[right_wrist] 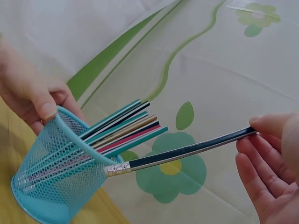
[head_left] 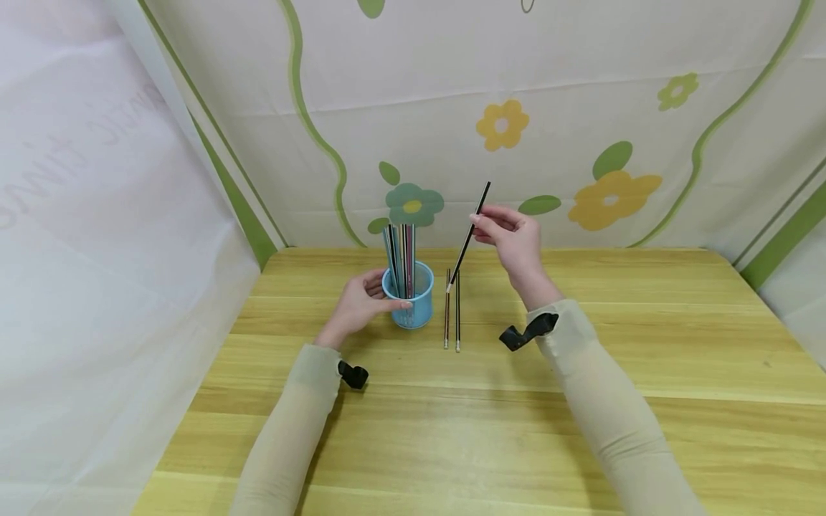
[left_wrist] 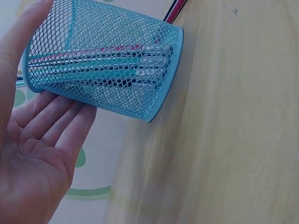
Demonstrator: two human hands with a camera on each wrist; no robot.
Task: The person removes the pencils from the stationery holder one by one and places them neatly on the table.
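Nearest us, two pale sleeves (head_left: 290, 423) reach in over the wooden table (head_left: 452, 437), and we see a black device (head_left: 529, 332) at each cuff. Beyond the cuffs, our left hand (head_left: 361, 302) holds the blue mesh cup (head_left: 422, 312), the thumb lying across the near side and the fingers spread along the other side, parted by the cup's width. The cup stands upright on the table, toward its far edge.

Just to the right of the cup, we have two loose pencils (head_left: 458, 315) lying side by side, their eraser ends toward us. Above them, our right hand (head_left: 516, 242) pinches a black pencil (head_left: 470, 233) toward its upper end, thumb and forefinger closed on it, the other fingers loosely bent. This pencil hangs tilted in the air, its eraser end downward and near the cup; we cannot tell whether it touches the rim.

Inside the cup, a bunch of pencils (head_left: 403, 251) leans to one side, teal, black, gold and pinkish red, their eraser ends at the bottom. Behind the table, we face a white cloth backdrop (head_left: 419, 64) printed with green wavy lines, leaves, yellow flowers and a teal flower (head_left: 426, 208).
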